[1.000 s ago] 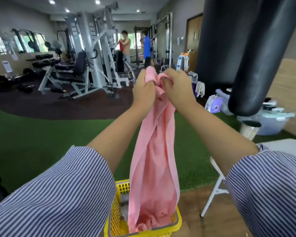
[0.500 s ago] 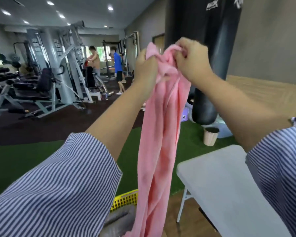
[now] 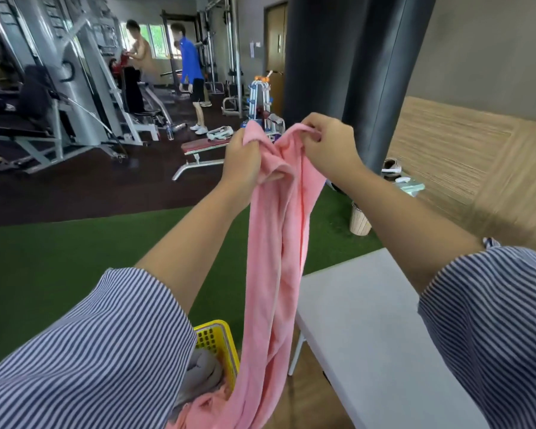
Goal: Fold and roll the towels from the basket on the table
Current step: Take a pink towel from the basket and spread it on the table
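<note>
We hold the pink towel (image 3: 276,243) up in front of us, raised above the yellow basket (image 3: 218,342) at our near left, with the white counter (image 3: 369,320) to the near right. Our left hand (image 3: 245,159) has its fingers curled round a bunched top corner, and our right hand (image 3: 325,144) pinches the top edge just beside it, so both grips sit close together and the cloth hangs as a long twisted rope. Its lower end lies in the basket, draped over a grey towel (image 3: 205,370) there. The risk, as we judge it, lies in that tail: if we swing toward the counter now, it may drag the grey towel out or catch on the basket rim and tip it. With the grips this close we may also be holding the wrong edge, so the towel could land crumpled, not flat, and a loose pinch on the right could drop a corner.
</note>
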`<state>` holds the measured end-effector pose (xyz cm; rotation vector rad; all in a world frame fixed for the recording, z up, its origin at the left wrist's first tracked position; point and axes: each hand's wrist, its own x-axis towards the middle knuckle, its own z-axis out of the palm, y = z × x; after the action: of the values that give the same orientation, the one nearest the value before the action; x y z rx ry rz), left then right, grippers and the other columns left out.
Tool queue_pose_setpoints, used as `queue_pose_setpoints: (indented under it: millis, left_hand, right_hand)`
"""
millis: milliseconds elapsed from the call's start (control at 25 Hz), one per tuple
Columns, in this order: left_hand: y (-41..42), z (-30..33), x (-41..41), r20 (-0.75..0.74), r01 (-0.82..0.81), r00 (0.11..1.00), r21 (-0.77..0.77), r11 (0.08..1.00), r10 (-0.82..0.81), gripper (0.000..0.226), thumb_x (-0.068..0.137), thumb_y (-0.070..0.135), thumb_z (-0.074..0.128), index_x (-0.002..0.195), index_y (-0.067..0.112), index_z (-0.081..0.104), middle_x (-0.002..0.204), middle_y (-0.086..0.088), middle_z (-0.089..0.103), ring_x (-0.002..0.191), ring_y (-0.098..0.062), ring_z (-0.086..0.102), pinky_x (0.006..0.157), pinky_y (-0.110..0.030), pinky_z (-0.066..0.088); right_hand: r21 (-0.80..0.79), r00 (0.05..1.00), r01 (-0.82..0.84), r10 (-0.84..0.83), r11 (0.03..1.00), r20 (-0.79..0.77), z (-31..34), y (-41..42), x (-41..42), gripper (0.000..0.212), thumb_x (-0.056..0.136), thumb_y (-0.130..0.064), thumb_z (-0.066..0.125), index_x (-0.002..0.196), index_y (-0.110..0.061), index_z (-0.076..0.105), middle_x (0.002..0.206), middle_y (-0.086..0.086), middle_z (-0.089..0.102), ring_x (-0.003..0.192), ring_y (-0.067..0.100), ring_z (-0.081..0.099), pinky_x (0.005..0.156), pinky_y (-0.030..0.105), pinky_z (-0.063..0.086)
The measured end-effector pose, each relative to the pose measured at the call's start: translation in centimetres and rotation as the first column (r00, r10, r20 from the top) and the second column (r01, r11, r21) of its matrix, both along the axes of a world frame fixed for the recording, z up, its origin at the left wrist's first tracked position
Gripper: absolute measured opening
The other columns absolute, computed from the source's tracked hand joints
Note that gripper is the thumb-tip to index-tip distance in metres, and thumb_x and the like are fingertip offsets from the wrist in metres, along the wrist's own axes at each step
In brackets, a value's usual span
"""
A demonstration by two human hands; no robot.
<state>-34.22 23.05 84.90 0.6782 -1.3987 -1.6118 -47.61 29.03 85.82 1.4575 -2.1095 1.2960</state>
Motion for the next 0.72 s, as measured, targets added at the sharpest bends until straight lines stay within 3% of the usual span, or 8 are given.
queue_pose_setpoints:
  millis: [80, 200, 280, 440, 560, 640, 720]
  left_hand:
    - [-3.6, -1.9, -3.2, 0.033, 0.004, 0.999, 0.004, 1.0, -0.004, 0.028, 0.099, 0.008, 0.035, 0.085, 0.018, 0.057, 0.099, -0.027, 0.063, 0.077, -0.037, 0.068, 0.071, -0.055, 0.058]
    - [-10.9, -4.2, -8.1, 0.06, -0.061, 0.997, 0.052, 0.997, 0.058, 0.039, 0.091, 0.001, 0.035, 0.071, 0.019, 0.064, 0.094, -0.026, 0.063, 0.086, -0.039, 0.065, 0.081, -0.045, 0.056]
    - [-16.6, -4.6, -10.9, 0.098, -0.154, 0.984, 0.062, 0.986, 0.147, 0.037, 0.082, -0.002, 0.035, 0.065, 0.018, 0.06, 0.082, -0.014, 0.06, 0.082, -0.029, 0.06, 0.077, -0.037, 0.049]
    - [-27.8, -3.4, -16.7, 0.104, -0.206, 0.974, 0.062, 0.977, 0.199, 0.033, 0.062, 0.006, 0.039, 0.059, 0.023, 0.068, 0.083, -0.01, 0.061, 0.084, -0.028, 0.06, 0.072, -0.035, 0.048]
    - [-34.6, -0.3, -20.7, -0.064, -0.227, 0.971, 0.069, 0.971, 0.231, 0.025, 0.08, 0.011, 0.046, 0.089, 0.021, 0.066, 0.091, -0.01, 0.063, 0.089, -0.03, 0.064, 0.082, -0.045, 0.051]
    - [-38.0, 3.6, -22.7, -0.217, -0.215, 0.953, 0.009, 0.977, 0.212, 0.018, 0.095, 0.017, 0.042, 0.101, 0.012, 0.058, 0.085, -0.006, 0.061, 0.08, -0.024, 0.063, 0.086, -0.048, 0.051]
    - [-39.7, 8.3, -24.0, -0.397, -0.19, 0.903, -0.032, 0.981, 0.162, 0.025, 0.099, 0.017, 0.038, 0.113, 0.004, 0.053, 0.092, -0.008, 0.062, 0.083, -0.024, 0.066, 0.084, -0.048, 0.055]
  right_hand:
    - [0.025, 0.998, 0.032, -0.033, 0.999, 0.056, -1.9, -2.5, -3.5, 0.028, 0.086, -0.005, 0.041, 0.098, -0.009, 0.066, 0.093, 0.008, 0.067, 0.077, 0.016, 0.052, 0.059, 0.011, 0.039]
    - [0.081, 0.985, 0.119, -0.128, 0.99, 0.112, -4.5, -7.3, -10.8, 0.026, 0.088, -0.007, 0.041, 0.096, -0.01, 0.065, 0.089, 0.008, 0.067, 0.079, 0.02, 0.058, 0.073, 0.03, 0.048]
    - [0.142, 0.966, 0.19, -0.211, 0.971, 0.151, -5.9, -10.6, -16.8, 0.025, 0.09, -0.011, 0.042, 0.1, -0.011, 0.065, 0.096, 0.01, 0.068, 0.087, 0.022, 0.06, 0.079, 0.029, 0.046]
    - [0.242, 0.884, 0.337, -0.394, 0.91, 0.251, -7.2, -15.8, -28.9, 0.022, 0.089, -0.014, 0.044, 0.095, -0.011, 0.065, 0.087, 0.01, 0.066, 0.084, 0.028, 0.06, 0.07, 0.027, 0.042]
    - [0.192, 0.781, 0.489, -0.526, 0.851, 0.338, -4.2, -18.5, -35.8, 0.028, 0.084, -0.012, 0.043, 0.1, -0.011, 0.066, 0.096, 0.017, 0.067, 0.092, 0.034, 0.063, 0.084, 0.038, 0.05]
    - [0.034, 0.737, 0.564, -0.52, 0.825, 0.432, 0.4, -19.5, -39.3, 0.029, 0.086, -0.014, 0.045, 0.107, -0.011, 0.065, 0.105, 0.018, 0.066, 0.098, 0.032, 0.061, 0.087, 0.035, 0.047]
    - [-0.17, 0.764, 0.563, -0.431, 0.809, 0.481, 6.2, -20.2, -42.1, 0.022, 0.086, -0.02, 0.047, 0.099, -0.016, 0.065, 0.101, 0.013, 0.067, 0.09, 0.024, 0.06, 0.085, 0.034, 0.049]
